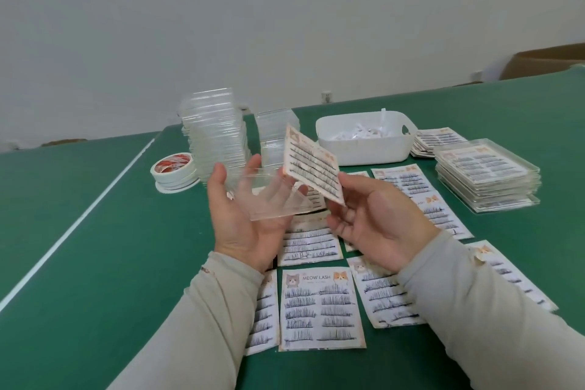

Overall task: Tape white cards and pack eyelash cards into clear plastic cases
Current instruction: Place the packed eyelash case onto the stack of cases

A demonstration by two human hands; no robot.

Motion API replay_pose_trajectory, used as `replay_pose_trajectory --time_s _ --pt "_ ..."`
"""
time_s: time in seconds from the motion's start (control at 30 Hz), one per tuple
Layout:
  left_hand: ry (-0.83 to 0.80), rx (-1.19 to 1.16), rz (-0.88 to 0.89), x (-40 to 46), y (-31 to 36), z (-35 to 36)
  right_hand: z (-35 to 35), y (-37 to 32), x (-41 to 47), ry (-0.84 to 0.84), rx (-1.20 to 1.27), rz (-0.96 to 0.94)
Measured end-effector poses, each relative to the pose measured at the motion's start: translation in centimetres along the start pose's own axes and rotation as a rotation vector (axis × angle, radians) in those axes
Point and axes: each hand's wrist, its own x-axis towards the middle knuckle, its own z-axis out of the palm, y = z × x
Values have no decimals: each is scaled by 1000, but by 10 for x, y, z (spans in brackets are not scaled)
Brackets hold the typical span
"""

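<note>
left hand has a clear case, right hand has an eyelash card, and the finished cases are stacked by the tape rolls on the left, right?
Not quite. The head view shows the finished cases stacked at the far right, beside the white bin. The stack by the tape rolls is empty cases. The hands are as you say.

My green table [95,263] carries loose eyelash cards [319,307], tape rolls [174,171], stacks of clear cases [215,133], a white bin [364,139], and packed cases [487,177].

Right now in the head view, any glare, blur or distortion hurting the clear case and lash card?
Head view: even, soft light with faint shadows; wide-angle bends the table edges; clear case in the left hand is see-through, only edges catch light; lash card in the right hand slightly soft, print unreadable.
</note>
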Motion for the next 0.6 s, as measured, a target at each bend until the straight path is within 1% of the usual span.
replay_pose_trajectory --time_s 0.03,0.07,0.13,0.3,0.43,0.6 --pt "47 -15 16 1 0 -3 0 0 1 47 43 0" --pt "70 -18 25 2 0 -5 1 1 1 51 97 11" --pt "58 -24 39 3 -1 -7 6 3 0 -3 180 25" --pt "23 5 58 6 -4 -9 13 11 -3 -140 213 -3" --pt "39 40 70 7 -6 -9 12 11 -3 -137 267 24" --pt "32 56 73 6 -8 -8 14 12 -4 -145 276 39"
